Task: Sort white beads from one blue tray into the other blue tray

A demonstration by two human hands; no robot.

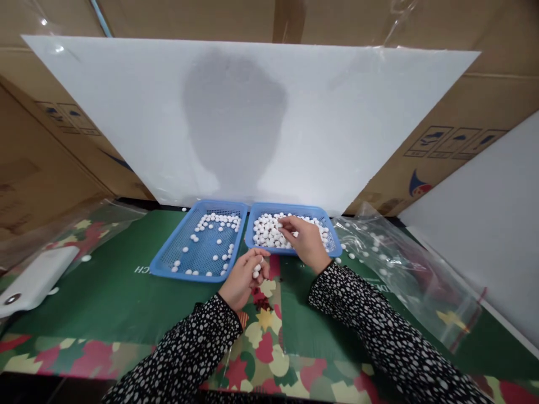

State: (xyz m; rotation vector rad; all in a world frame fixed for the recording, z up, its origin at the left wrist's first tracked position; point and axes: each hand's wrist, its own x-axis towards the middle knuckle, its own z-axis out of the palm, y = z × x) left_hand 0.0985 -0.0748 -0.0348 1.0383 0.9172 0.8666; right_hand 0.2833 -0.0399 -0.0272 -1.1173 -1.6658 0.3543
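Observation:
Two blue mesh baskets stand side by side against the white board. Many small white balls (266, 231) fill much of the right basket (290, 252). Fewer balls lie scattered in the left basket (197, 224), mostly along its far and right sides. My left hand (246, 275) is curled, palm up, around a few white balls (256, 269), just in front of the gap between the baskets. Over the right basket, my right hand (305, 238) pinches with thumb and forefinger at a white ball (278, 225).
A clear plastic bag (412, 269) with loose balls under or in it lies at the right. On the left are a white handled object (37, 283) and another clear bag (113, 216). The white board (320, 129) and cardboard (471, 101) rise behind.

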